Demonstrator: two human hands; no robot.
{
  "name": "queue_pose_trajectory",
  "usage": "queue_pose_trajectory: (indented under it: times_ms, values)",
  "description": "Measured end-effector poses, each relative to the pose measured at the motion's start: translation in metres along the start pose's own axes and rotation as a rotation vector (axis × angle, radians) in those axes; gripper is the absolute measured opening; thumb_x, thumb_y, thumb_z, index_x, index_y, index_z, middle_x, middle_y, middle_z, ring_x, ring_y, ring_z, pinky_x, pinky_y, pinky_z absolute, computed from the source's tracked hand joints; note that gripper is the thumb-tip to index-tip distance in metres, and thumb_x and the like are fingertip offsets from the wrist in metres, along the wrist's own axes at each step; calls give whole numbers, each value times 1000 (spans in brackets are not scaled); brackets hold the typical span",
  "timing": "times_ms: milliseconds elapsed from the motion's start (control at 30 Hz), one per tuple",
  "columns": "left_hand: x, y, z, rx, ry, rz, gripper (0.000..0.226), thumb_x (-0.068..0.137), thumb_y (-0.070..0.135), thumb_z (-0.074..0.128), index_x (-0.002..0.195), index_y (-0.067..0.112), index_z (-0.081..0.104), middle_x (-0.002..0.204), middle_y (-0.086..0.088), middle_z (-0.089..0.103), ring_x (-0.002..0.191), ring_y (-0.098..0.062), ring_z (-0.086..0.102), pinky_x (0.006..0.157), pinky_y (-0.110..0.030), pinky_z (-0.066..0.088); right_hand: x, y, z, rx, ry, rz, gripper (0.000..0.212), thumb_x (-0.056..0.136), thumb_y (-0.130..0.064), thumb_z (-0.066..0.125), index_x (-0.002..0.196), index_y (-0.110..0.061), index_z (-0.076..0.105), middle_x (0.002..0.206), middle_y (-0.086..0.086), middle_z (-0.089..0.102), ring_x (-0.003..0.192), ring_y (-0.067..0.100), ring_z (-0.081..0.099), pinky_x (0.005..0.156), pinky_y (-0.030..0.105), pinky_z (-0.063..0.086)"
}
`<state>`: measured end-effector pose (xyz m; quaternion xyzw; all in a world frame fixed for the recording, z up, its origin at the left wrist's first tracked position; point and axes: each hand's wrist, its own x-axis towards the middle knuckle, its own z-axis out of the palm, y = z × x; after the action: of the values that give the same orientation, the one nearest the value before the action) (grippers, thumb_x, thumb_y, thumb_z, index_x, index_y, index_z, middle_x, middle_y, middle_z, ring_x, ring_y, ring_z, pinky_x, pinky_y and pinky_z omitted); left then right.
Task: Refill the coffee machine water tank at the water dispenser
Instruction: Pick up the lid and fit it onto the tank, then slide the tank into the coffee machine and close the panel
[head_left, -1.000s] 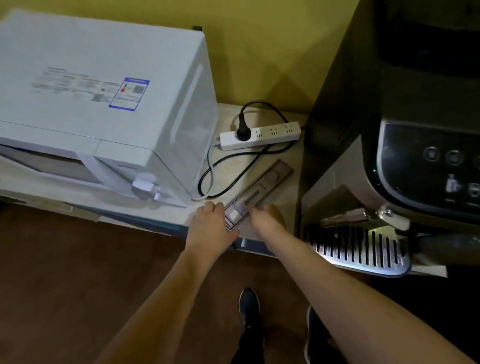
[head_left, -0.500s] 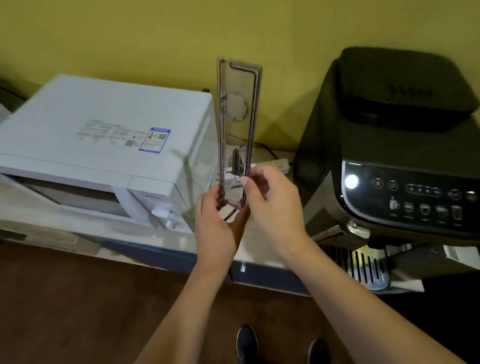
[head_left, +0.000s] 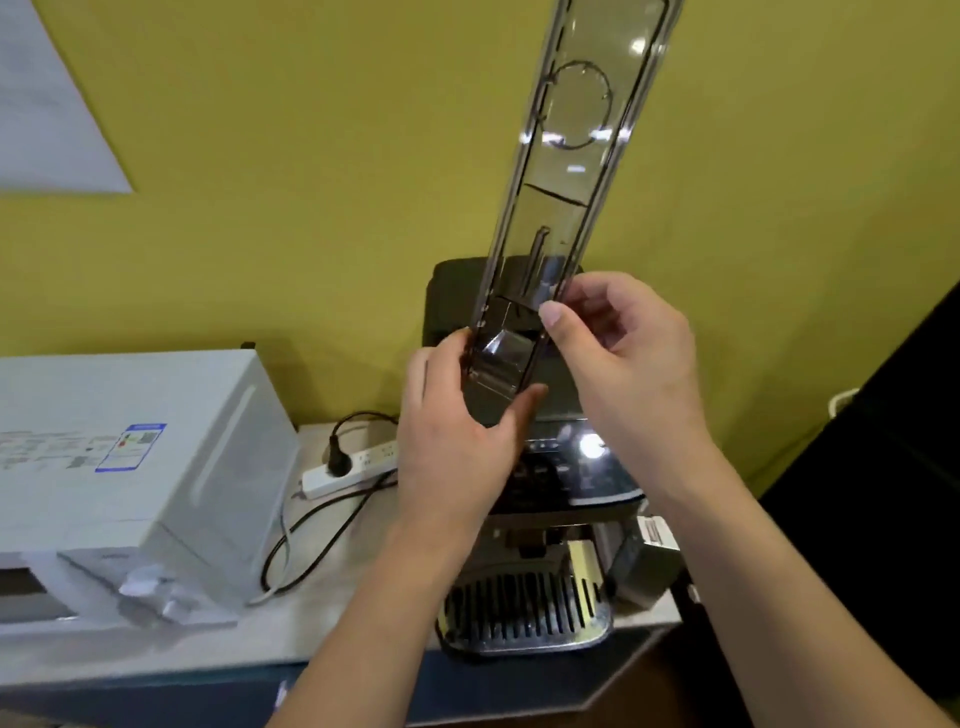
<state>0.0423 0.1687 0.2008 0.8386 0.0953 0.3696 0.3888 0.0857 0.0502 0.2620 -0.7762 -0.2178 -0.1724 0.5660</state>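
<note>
both hands, left hand (head_left: 457, 431) and right hand (head_left: 623, 358), pinch lower end of upright clear tank lid (head_left: 576, 156).

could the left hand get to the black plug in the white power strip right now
Probably not at once: the left hand grips the clear, long plastic lid. The black plug in the white power strip lies unobstructed nearby.

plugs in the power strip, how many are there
1: a black plug sits near the left end of the white power strip, between the microwave and coffee machine. The strip's right end is hidden behind the left hand.
</note>
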Motion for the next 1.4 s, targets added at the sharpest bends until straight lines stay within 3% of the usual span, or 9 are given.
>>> queue_pose_trajectory:
  times_ms: [167,233,367,567,733,833,933,1233,1400]
  values:
    - [-5,56,62,79,-68,101,71,79,38,79,137,12,49,111,8,47,105,-6,49,88,-8,38,23,41,-81,16,133,41,8,92,-26,65,99,-24,63,81,-10,66,72,2,61,67,23,50]
    - [-10,71,87,127,-109,136,72,80,39,78,138,11,47,112,6,47,105,-9,51,88,-12,41,30,62,-109,37,185,52,8,92,-29,63,98,-24,61,82,-4,69,76,16,67,71,37,56]
    - [-28,94,135,291,-195,153,76,81,51,72,140,12,44,116,-2,49,92,-17,61,73,-27,54,42,122,-150,63,192,156,5,88,-34,61,85,-32,58,78,-3,67,76,23,68,73,47,58]
    - [-62,112,196,554,-353,-16,70,86,61,60,136,16,42,121,-3,49,93,-22,64,64,-24,42,55,218,-162,80,-16,404,17,90,-17,63,73,-20,60,68,5,64,58,16,58,67,39,50]
    - [-81,95,212,779,-488,-174,71,89,62,54,136,10,42,126,-9,53,98,-22,65,71,-28,51,51,258,-123,-67,-333,513,31,78,-36,61,75,-5,63,74,15,70,72,35,67,76,53,57]
    - [-82,80,222,948,-556,-239,74,91,60,52,138,3,43,128,-13,57,98,-23,68,72,-30,54,49,272,-97,-166,-481,497,23,89,-31,61,84,-9,67,88,14,72,83,33,68,77,43,57]
    - [-85,70,233,1024,-655,-302,75,94,57,50,136,-5,44,122,-15,62,96,-25,70,70,-34,57,42,286,-82,-329,-594,468,21,93,-24,57,86,-6,66,82,10,68,76,28,64,59,29,45]
    - [-93,52,249,1096,-715,-348,76,98,51,47,140,-12,35,114,-16,66,95,-27,70,74,-39,60,38,293,-69,-527,-665,389,23,89,-20,54,69,-11,48,79,11,58,75,32,59,60,32,43]
    - [-93,52,250,1103,-737,-341,72,97,53,49,135,-7,43,112,-11,60,94,-25,69,70,-36,59,39,297,-71,-555,-635,407,20,84,-22,55,92,-6,63,91,15,67,85,35,64,63,31,45]
